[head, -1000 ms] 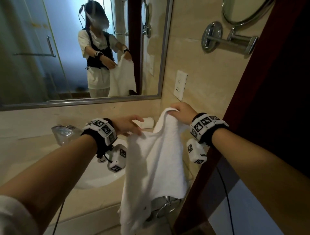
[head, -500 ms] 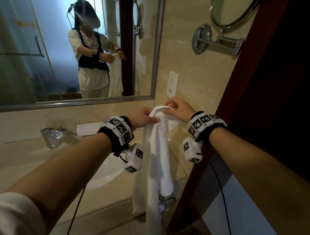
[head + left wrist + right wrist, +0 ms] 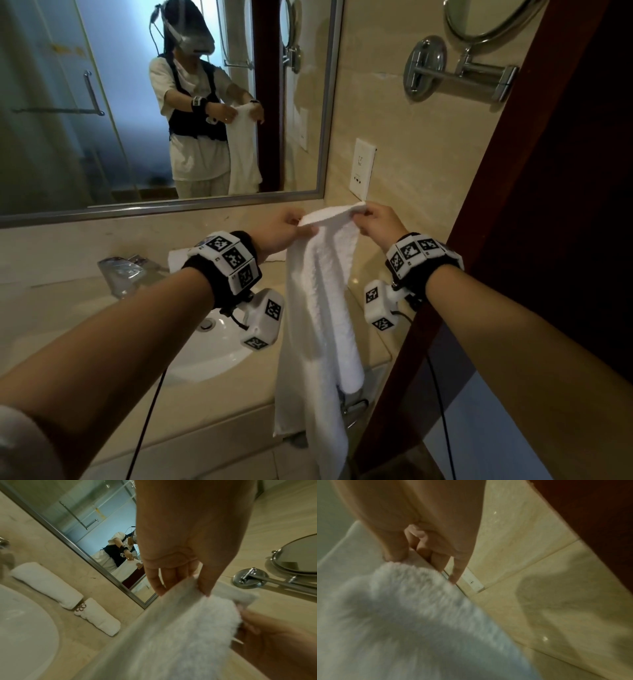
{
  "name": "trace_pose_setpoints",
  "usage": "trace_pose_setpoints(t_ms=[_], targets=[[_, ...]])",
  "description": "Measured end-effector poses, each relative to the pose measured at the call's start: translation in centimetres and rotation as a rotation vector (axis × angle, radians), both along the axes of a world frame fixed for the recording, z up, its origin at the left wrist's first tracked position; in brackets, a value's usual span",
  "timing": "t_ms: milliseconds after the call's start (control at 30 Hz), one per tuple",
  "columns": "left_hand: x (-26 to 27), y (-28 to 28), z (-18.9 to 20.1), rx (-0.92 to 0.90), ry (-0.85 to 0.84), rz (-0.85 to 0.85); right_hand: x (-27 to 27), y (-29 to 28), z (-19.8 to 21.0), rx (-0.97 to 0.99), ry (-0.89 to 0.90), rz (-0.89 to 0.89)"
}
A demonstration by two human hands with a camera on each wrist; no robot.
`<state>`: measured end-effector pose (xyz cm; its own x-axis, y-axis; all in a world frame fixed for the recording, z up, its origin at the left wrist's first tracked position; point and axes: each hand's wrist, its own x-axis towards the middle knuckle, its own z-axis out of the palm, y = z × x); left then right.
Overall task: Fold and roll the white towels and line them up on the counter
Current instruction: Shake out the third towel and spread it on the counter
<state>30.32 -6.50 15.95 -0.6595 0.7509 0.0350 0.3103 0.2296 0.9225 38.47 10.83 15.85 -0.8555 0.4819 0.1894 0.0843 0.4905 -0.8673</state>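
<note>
I am pinching the top edge of the white towel (image 3: 322,301) between my left hand (image 3: 284,229) and right hand (image 3: 376,222); it is hanging folded lengthwise beneath them. Next I'm probably lowering it onto the desk (image 3: 212,407) for rolling.

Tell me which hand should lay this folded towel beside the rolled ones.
Probably left. The left hand pinches the towel on the side nearer the rolled towels; the right hand pinches its other end.
</note>
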Motion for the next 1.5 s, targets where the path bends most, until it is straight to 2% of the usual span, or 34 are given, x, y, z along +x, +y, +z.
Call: trace_pose_setpoints(t_ms=[67, 200, 367, 467, 533, 633, 767, 833, 967, 1100, 1233, 1333, 1500], targets=[[-0.6, -0.4, -0.6, -0.040, -0.040, 0.053, -0.5, -0.6, 0.6, 0.042, 0.006, 0.015], [-0.2, -0.4, -0.9, -0.126, -0.023, -0.017, -1.2, -2.5, 1.4, 0.049, 0.001, 0.145], [-0.3, 0.0, 0.8, -0.054, 0.027, -0.010, -1.8, -2.4, 0.7, 0.013, 0.019, 0.184], [-0.6, 0.3, 1.0, -0.005, 0.100, 0.063, -1.5, -1.8, 0.0, -0.036, 0.026, 0.185], [-0.6, 0.6, 1.2, 0.048, 0.103, 0.117, -1.2, -1.3, -0.4, -0.053, -0.026, 0.224], [-0.8, 0.3, 1.8, 0.144, 0.083, 0.189, -0.8, -0.5, -1.5, -0.086, -0.216, 0.329], [-2.0, -1.0, 2.6, 0.247, 0.115, 0.298, 0.0, 0.7, -4.2, 0.338, -0.592, 0.371], [-2.7, -1.6, 2.6, 0.282, 0.100, 0.364, 0.4, 1.5, -5.2, 0.454, -0.730, 0.350], [-3.6, -2.5, 1.8, 0.339, 0.072, 0.462, 1.3, 2.9, -5.3, 0.697, -0.875, 0.159], [-4.2, -3.5, 0.6, 0.354, 0.073, 0.573, 1.6, 4.5, -4.0, 0.681, -0.660, -0.213], [-5.2, -4.3, -1.1, 0.280, 0.080, 0.713, 0.5, 5.1, -2.7, 0.461, -0.355, -0.494], [-5.9, -5.0, -3.0, 0.198, 0.031, 0.800, -0.4, 4.8, -2.5, 0.438, -0.202, -0.535], [-8.1, -5.3, -6.6, 0.127, -0.091, 0.842, -3.3, 4.5, -4.6, 0.422, -0.062, -0.442]])
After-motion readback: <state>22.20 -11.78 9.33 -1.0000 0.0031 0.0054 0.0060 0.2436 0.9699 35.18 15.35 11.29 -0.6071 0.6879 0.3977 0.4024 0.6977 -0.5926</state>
